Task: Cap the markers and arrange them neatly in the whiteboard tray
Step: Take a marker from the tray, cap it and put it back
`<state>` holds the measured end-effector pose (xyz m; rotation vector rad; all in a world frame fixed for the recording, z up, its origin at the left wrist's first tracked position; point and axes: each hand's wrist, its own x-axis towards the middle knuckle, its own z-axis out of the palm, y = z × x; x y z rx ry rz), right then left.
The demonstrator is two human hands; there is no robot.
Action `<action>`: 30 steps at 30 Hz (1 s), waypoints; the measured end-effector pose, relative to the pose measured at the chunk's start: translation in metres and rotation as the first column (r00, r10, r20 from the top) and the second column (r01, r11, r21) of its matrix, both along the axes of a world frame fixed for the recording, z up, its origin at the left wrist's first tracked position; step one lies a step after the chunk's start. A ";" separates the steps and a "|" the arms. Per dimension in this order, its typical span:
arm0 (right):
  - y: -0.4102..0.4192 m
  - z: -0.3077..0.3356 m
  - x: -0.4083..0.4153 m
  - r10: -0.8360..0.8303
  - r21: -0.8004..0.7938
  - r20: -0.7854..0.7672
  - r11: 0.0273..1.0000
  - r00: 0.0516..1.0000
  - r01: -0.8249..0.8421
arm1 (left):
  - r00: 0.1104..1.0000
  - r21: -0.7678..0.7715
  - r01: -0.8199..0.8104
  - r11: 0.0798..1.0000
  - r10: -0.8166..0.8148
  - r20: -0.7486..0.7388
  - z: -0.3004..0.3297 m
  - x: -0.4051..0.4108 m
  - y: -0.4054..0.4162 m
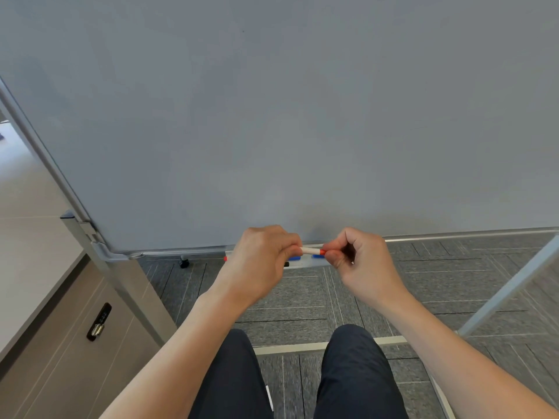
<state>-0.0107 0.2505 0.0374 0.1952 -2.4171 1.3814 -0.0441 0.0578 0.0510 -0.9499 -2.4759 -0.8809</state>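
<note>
My left hand [261, 258] grips the white barrel of a red marker [310, 251], held level just above the whiteboard tray [305, 263]. My right hand [355, 257] pinches the red cap [322, 252] at the marker's right end. Below the hands, two blue pieces [295, 259] lie in the tray, with a black tip [286, 264] beside them. A small red piece [225, 258] shows at the tray's left end. Much of the tray is hidden by my hands.
The whiteboard [302, 116] fills the upper view on a metal stand with a caster [183, 262]. A cabinet with a combination lock [98, 322] stands at the left. A stand leg [511, 285] slants at the right over grey carpet. My legs are below.
</note>
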 end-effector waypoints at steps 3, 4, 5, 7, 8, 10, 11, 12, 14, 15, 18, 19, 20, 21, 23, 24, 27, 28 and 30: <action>0.002 -0.002 0.000 -0.015 0.000 0.004 1.000 1.000 0.015 | 1.000 -0.012 0.005 1.000 -0.005 -0.004 0.002 -0.003 0.003; 0.004 -0.002 -0.001 -0.017 0.007 0.009 1.000 1.000 0.017 | 1.000 -0.003 0.008 1.000 -0.008 0.011 0.001 -0.003 0.004; 0.006 -0.002 -0.003 -0.020 0.020 0.013 1.000 1.000 0.020 | 0.999 0.013 0.006 1.000 -0.007 0.037 -0.001 -0.004 0.005; 0.011 -0.001 -0.007 -0.026 0.074 0.018 0.997 0.999 0.025 | 0.994 0.058 -0.026 0.998 0.019 0.107 -0.008 -0.006 0.008; 0.014 -0.001 -0.010 -0.028 0.111 0.017 0.993 0.999 0.026 | 0.990 0.078 -0.053 0.996 0.042 0.137 -0.013 -0.007 0.010; 0.018 -0.002 -0.013 -0.031 0.185 -0.003 0.982 1.000 0.031 | 0.986 0.101 -0.099 0.990 0.085 0.141 -0.021 -0.008 0.013; 0.020 -0.003 -0.015 -0.028 0.216 -0.015 0.976 0.999 0.031 | 0.988 0.107 -0.111 0.988 0.097 0.124 -0.025 -0.008 0.015; 0.022 -0.005 -0.016 -0.027 0.239 -0.026 0.970 0.999 0.032 | 0.989 0.109 -0.120 0.987 0.110 0.099 -0.028 -0.008 0.016; 0.025 -0.009 -0.017 -0.032 0.264 -0.053 0.964 0.998 0.045 | 0.988 0.100 -0.150 0.984 0.147 0.037 -0.035 -0.009 0.016; 0.027 -0.010 -0.017 -0.035 0.281 -0.074 0.958 0.997 0.055 | 0.985 0.091 -0.170 0.981 0.170 0.010 -0.037 -0.009 0.015; 0.032 -0.015 -0.019 -0.054 0.328 -0.133 0.940 0.990 0.095 | 0.976 0.044 -0.210 0.977 0.212 -0.042 -0.042 -0.013 0.012; 0.033 -0.017 -0.020 -0.058 0.338 -0.152 0.935 0.987 0.107 | 0.975 0.025 -0.213 0.977 0.214 -0.058 -0.043 -0.014 0.011; 0.034 -0.018 -0.020 -0.061 0.348 -0.169 0.930 0.984 0.117 | 0.975 0.007 -0.212 0.977 0.212 -0.074 -0.044 -0.014 0.012; 0.034 -0.021 -0.021 -0.059 0.355 -0.184 0.927 0.981 0.122 | 0.975 -0.007 -0.207 0.978 0.206 -0.087 -0.045 -0.014 0.013; 0.035 -0.024 -0.021 -0.055 0.350 -0.207 0.928 0.977 0.127 | 0.976 -0.028 -0.193 0.981 0.188 -0.110 -0.046 -0.014 0.016; 0.037 -0.024 -0.020 -0.058 0.341 -0.211 0.931 0.976 0.129 | 0.975 -0.040 -0.191 0.981 0.185 -0.119 -0.046 -0.014 0.017; 0.044 -0.023 -0.018 -0.061 0.330 -0.214 0.935 0.975 0.131 | 0.973 -0.062 -0.201 0.978 0.192 -0.128 -0.049 -0.014 0.021; 0.047 -0.023 -0.017 -0.065 0.326 -0.212 0.936 0.975 0.133 | 0.973 -0.061 -0.201 0.978 0.192 -0.125 -0.050 -0.014 0.021; 0.054 -0.023 -0.015 -0.079 0.298 -0.193 0.945 0.978 0.135 | 0.975 -0.048 -0.199 0.979 0.193 -0.110 -0.051 -0.014 0.021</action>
